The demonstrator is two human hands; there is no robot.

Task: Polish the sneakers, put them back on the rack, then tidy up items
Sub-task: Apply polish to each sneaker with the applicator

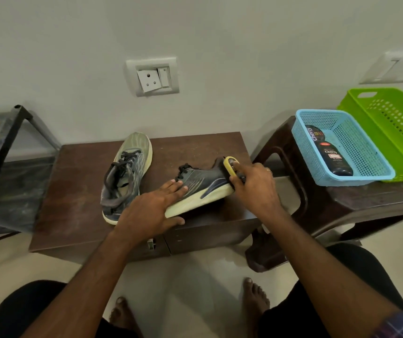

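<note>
You tip one sneaker [200, 189] on its side on the counter [73, 191], your left hand [151, 208] flat and open on it so it stays put while your right hand [254, 189] grips the brush [229, 165] against its heel. The other sneaker [124, 174] waits left of it. Right of it, the blue basket [366, 152] holds two polish bottles [334, 159]; the green basket [395, 118] looks empty.

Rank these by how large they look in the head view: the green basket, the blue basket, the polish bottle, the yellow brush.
1. Green basket and blue basket: look alike in size; the green one is cut off by the picture's edge, so no ranking.
2. Polish bottle.
3. Yellow brush, partly hidden by the right hand.
</note>
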